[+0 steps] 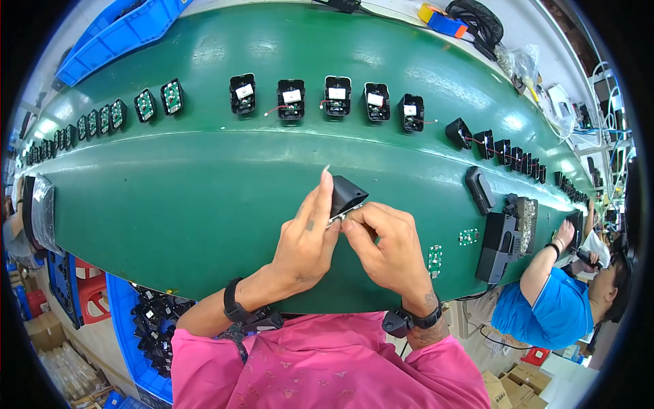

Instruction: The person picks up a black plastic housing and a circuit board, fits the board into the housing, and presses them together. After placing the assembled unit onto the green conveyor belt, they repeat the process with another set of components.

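- One black housing [349,193] is held up above the worktop [204,204], in front of the pink-shirted person, with a green-and-white edge along its near side.
- Two hands are on it: the left hand [303,235] is closed around its left side, forefinger stretched along it; the right hand [388,238] is curled, thumb and forefinger pinching the near edge, the exact contact hidden.
- Five open black housings [291,99] stand in the middle of the far row, each with a white block inside; thin red wires show at three.
- Two housings with green boards [172,97] stand left of those; more run on toward the left rim, too small to count surely.
- A line of dark housings [484,144] runs off to the right, too crowded to count.
- Two loose circuit boards [468,236] lie right of the right hand, near one grey-and-black box [496,248] and one oblong black case [480,190].
- The worktop is glossy green, with a lengthwise seam and patches of reflected light.
- Around it: one blue bin [95,51] at far left, one blue crate [122,320] of black parts below, red stools [92,292], cardboard boxes [528,375], and a co-worker in blue [545,310] at right.
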`<state>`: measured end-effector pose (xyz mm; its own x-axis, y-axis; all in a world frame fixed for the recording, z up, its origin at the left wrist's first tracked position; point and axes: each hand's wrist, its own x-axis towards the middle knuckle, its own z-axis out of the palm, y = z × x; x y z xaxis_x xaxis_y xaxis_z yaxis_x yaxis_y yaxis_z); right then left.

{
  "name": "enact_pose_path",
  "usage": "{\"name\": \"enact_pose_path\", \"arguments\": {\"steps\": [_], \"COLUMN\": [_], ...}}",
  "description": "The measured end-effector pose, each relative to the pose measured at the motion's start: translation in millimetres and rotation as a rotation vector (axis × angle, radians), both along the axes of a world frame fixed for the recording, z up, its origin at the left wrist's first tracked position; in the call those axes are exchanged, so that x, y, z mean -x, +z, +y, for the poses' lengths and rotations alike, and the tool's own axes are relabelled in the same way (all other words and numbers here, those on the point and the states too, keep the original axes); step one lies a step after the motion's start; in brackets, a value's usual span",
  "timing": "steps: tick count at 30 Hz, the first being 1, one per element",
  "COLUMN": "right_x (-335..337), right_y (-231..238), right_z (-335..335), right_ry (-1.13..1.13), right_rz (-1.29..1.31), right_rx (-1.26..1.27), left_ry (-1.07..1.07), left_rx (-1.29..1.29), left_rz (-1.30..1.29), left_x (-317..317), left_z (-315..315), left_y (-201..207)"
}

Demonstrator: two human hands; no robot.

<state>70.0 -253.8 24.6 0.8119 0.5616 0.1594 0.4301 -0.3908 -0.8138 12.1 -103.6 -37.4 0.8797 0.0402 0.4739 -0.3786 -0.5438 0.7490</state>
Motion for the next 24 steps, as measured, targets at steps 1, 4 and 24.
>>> {"name": "enact_pose_path", "arguments": {"steps": [1,4,24], "right_x": [1.6,0.6,14.6], "right_y": [0.7,-1.9,1.8], "right_z": [-1.1,-4.7,8.6], "right_ry": [0.001,0.001,-0.021], "right_rz": [0.008,0.005,0.029], "right_rx": [-0.034,-0.07,-0.092], "left_ry": [0.018,-0.041,-0.118], "left_rx": [0.061,0.378,0.663], "left_rz": [0.0,0.28,0.428], "left_x": [-0.6,3.9,6.5], "left_z": [-0.1,-1.3,12.6], "left_y": [0.6,14.7,27.1]}}
